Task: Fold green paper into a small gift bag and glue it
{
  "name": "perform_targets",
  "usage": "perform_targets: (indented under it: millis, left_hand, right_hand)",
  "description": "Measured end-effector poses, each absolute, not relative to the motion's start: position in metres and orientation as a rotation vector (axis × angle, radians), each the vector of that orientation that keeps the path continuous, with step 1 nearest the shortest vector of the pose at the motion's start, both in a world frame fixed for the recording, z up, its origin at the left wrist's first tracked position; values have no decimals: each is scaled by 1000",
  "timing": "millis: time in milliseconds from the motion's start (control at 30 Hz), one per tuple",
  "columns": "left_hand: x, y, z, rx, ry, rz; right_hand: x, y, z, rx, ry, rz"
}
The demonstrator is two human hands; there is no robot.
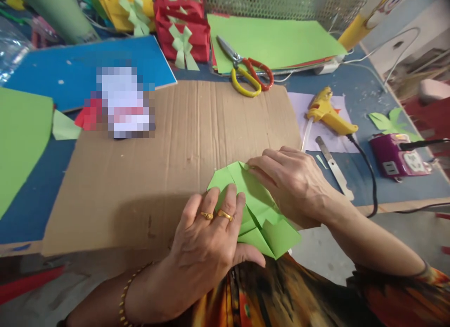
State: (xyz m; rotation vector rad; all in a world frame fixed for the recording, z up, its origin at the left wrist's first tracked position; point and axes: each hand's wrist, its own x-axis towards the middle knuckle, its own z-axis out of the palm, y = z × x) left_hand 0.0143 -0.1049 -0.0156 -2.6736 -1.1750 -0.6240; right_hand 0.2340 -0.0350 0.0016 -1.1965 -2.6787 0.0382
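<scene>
A folded piece of green paper (258, 189) lies at the front edge of a cardboard sheet (183, 130), with creases and a raised flap at its near right corner. My left hand (211, 233) rests on the paper's left part, fingers stretched flat and thumb spread, two gold rings showing. At the paper's upper right edge my right hand (291, 177) has its fingers curled and pressed together on the paper; the thumb is hidden. Part of the paper lies out of sight under both hands.
Scissors (242, 67) lie at the cardboard's far edge. To the right are a yellow glue gun (328, 111), a metal blade (333, 167) and a purple power box (399, 153). Green sheets (274, 41), red paper bags (186, 32) and a blue board (70, 69) stand behind.
</scene>
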Motion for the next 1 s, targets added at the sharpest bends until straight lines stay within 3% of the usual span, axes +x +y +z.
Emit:
perform_targets:
  millis: [567, 1000]
  left_hand:
    - [30, -88, -26, -2774, -1094, -825]
    - [26, -96, -29, -2806, -1015, -711]
  right_hand:
    - [221, -32, -15, -1335, -2501, -220]
    - [220, -33, -13, -1308, -2461, -225]
